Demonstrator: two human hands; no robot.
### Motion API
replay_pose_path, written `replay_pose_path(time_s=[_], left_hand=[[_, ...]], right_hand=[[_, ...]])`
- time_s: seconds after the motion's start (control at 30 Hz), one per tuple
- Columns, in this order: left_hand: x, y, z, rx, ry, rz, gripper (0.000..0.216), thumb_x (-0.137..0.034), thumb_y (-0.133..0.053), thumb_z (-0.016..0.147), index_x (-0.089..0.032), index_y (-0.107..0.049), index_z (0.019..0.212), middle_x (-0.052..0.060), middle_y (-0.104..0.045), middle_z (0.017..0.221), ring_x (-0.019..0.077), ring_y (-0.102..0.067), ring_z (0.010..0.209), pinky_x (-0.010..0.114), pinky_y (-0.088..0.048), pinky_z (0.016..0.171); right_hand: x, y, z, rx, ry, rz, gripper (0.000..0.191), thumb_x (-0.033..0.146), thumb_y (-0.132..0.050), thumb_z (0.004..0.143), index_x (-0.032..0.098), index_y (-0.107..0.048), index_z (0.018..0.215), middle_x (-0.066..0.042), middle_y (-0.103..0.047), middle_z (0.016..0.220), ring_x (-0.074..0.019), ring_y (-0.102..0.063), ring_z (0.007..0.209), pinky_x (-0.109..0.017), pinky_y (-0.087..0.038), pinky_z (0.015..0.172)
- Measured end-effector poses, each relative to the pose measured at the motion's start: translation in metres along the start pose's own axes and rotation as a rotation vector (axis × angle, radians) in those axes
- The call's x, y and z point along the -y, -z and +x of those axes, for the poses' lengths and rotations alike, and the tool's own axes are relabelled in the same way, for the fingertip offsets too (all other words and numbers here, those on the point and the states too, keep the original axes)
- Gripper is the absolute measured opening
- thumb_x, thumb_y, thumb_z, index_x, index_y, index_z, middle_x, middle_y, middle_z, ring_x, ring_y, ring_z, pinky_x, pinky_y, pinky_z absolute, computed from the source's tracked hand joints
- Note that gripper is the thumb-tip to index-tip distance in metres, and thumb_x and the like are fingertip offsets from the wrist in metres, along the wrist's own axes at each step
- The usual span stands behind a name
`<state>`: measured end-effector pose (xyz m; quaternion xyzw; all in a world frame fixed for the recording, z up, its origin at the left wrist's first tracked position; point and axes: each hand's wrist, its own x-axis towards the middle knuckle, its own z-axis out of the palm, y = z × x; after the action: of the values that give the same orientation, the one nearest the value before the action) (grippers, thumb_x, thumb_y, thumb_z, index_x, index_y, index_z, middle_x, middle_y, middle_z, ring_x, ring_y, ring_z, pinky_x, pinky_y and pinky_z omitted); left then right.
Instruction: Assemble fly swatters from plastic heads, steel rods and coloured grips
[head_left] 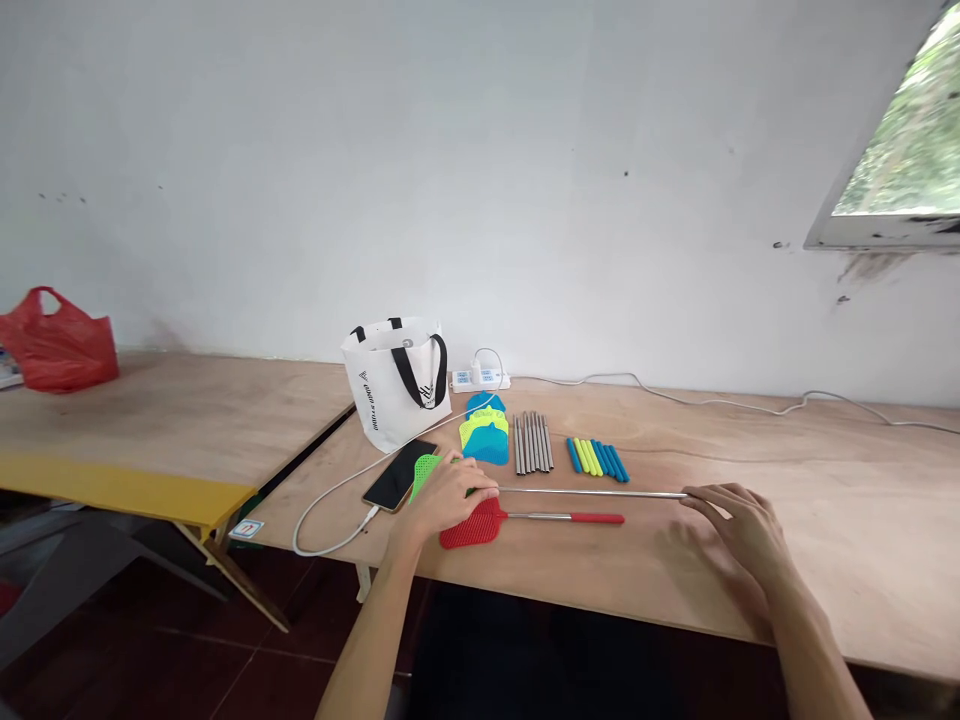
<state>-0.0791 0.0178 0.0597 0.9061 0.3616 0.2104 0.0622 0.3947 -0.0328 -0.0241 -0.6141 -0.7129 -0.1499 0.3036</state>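
Observation:
My left hand (450,496) is closed at the neck of a green fly swatter (422,472), covering part of its perforated head. A thin metal rod (592,492) runs from there to my right hand (739,525), whose fingers pinch its far end. Just below lies a complete red fly swatter (472,528), with a metal shaft and red handle. Beyond the rod are blue and yellow swatter heads (486,443), a row of metal tubes (533,443), and several blue and yellow handle sleeves (597,459).
A phone (400,478) with a white charging cable (330,549) lies left of my left hand. Behind it stand a white bag (386,395) and a power strip (480,380). A red plastic bag (64,345) sits on the left table.

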Motion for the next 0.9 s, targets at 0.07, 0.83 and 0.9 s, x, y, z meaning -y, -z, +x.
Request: replay_pose_path(time_s=[0.07,0.83,0.9], left_hand=[[-0.002,-0.002,0.001,-0.001,0.004,-0.018,0.032,-0.033,-0.049,0.106,-0.028,-0.077,0.092,-0.004,-0.079,0.097,0.0176,-0.061,0.089,0.037,-0.035,0.092],[-0.061,-0.059,0.027,-0.024,-0.177,0.072,0.032,-0.019,-0.052,0.103,-0.019,-0.071,0.077,0.003,-0.072,0.074,0.0188,-0.060,0.078,0.036,-0.038,0.082],[-0.059,-0.059,0.026,-0.012,-0.178,0.086,0.030,-0.017,-0.053,0.102,-0.019,-0.070,0.077,0.003,-0.072,0.075,0.0192,-0.060,0.079,0.036,-0.038,0.082]], right_hand=[[-0.009,0.002,-0.005,0.024,-0.025,0.000,0.051,0.065,-0.037,0.098,0.034,-0.078,0.094,-0.005,-0.078,0.105,-0.0262,-0.066,0.099,-0.043,-0.044,0.091],[0.160,-0.018,0.025,0.331,0.088,0.415,0.045,0.050,-0.042,0.103,0.026,-0.074,0.082,-0.004,-0.073,0.083,-0.0218,-0.067,0.079,-0.031,-0.047,0.071],[0.182,-0.024,0.023,0.326,0.072,0.434,0.043,0.048,-0.041,0.103,0.026,-0.075,0.086,-0.005,-0.075,0.086,-0.0220,-0.068,0.080,-0.030,-0.047,0.070]])
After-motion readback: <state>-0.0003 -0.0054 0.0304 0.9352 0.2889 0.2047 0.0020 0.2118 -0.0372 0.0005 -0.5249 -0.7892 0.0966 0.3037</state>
